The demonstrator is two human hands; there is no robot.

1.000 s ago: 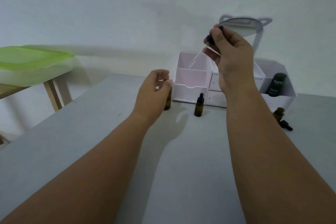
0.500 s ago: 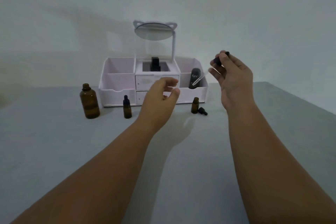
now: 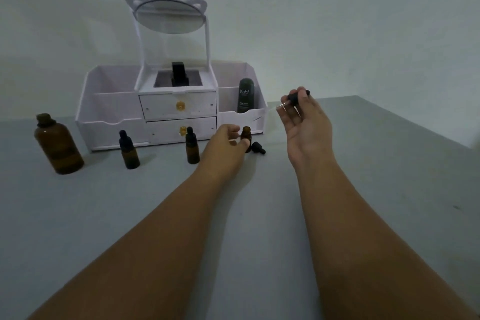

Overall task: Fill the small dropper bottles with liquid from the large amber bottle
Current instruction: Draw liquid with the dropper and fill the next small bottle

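Observation:
The large amber bottle [image 3: 59, 147] stands uncapped at the left of the grey table [image 3: 259, 215]. Two small capped dropper bottles [image 3: 129, 150] [image 3: 192, 149] stand in front of the organizer. A third small bottle [image 3: 245, 133] is uncapped, with a loose black dropper cap [image 3: 257, 147] lying beside it. My left hand [image 3: 224, 145] is at this uncapped bottle, fingers curled and apart, thumb in front of its base. My right hand [image 3: 304, 125] hovers to the right, pinching a black dropper [image 3: 294, 98] whose glass tube points left.
A white organizer [image 3: 117, 122] with two drawers and a round mirror [image 3: 168, 17] stands against the wall. It holds a dark green Kahf bottle [image 3: 245, 96] and a black item [image 3: 179, 74]. The table's right edge runs diagonally at the far right.
The view swung from the left side to face the organizer. My left hand left the large amber bottle and moved to the uncapped small bottle. My right hand came down with the dropper.

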